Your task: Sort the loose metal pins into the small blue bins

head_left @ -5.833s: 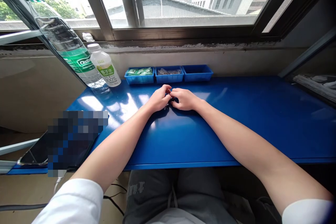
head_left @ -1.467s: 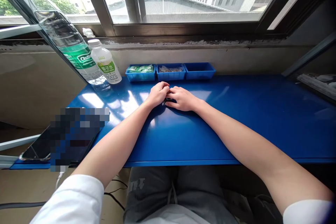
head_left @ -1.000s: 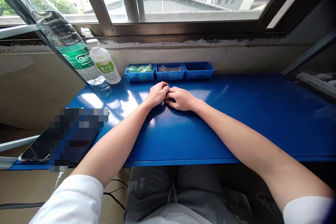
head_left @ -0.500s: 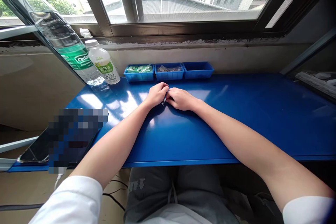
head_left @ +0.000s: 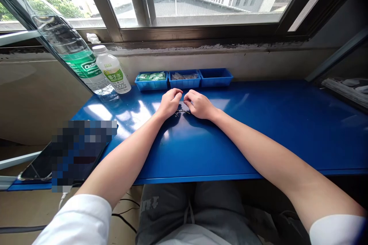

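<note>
My left hand [head_left: 170, 103] rests low over the blue table [head_left: 198, 153], its fingers curled together; whatever they may hold is hidden. Just across a narrow gap, my right hand [head_left: 199, 104] has its thumb and forefinger pinched, and I cannot make out anything between them. Several thin dark pieces [head_left: 183, 111] lie on the tabletop between the two hands, close to the fingers. They are too small to name.
Along the wall stand a blue bin of green packets [head_left: 151, 81], a bin of greyish pieces [head_left: 184, 80] and a third bin [head_left: 216, 79]. A large water bottle [head_left: 77, 57] and a smaller bottle [head_left: 114, 72] stand left. A blurred-out dark device [head_left: 83, 153] lies at the front left.
My hands have drawn slightly apart from where they met. The thin dark pieces between them now show on the table; before, only a small bit peeked out by the fingers.
</note>
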{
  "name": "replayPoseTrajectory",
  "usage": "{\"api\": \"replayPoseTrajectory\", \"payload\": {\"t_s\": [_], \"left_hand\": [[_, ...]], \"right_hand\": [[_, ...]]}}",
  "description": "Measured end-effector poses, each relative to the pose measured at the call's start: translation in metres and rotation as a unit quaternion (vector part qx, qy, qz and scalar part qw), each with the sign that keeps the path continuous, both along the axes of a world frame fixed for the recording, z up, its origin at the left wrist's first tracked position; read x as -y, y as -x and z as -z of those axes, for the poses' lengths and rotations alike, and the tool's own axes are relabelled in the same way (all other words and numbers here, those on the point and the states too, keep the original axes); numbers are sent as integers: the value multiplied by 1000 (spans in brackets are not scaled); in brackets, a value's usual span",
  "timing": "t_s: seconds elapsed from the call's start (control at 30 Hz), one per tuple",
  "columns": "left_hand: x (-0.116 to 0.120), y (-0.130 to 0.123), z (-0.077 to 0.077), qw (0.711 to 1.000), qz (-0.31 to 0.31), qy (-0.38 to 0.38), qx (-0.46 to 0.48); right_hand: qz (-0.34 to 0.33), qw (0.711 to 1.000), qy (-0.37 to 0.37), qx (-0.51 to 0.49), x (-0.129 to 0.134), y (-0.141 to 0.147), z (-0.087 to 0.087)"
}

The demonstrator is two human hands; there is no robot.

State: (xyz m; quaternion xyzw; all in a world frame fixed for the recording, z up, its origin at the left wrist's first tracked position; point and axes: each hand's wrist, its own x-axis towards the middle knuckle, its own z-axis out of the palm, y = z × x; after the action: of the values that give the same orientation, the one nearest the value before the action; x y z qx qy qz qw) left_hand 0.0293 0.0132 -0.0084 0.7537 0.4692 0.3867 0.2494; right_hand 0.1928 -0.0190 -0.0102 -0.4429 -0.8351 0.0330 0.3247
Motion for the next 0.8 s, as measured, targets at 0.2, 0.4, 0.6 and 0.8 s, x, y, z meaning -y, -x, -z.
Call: {"api": "replayPoseTrajectory", "payload": {"t_s": [0.2, 0.4, 0.6, 0.8], "left_hand": [[1, 1, 2, 999, 25, -42, -12], [8, -1, -2, 991, 64, -79, -84], [9, -2, -4, 989, 85, -78, -90], [5, -2, 0, 990, 32, -86, -104]], "right_hand": [[14, 994, 31, -103, -3, 0, 2], [47, 982, 48, -176, -3, 0, 0], [35, 964, 77, -251, -1, -1, -5], [49, 981, 29, -188, -4, -9, -6]]}}
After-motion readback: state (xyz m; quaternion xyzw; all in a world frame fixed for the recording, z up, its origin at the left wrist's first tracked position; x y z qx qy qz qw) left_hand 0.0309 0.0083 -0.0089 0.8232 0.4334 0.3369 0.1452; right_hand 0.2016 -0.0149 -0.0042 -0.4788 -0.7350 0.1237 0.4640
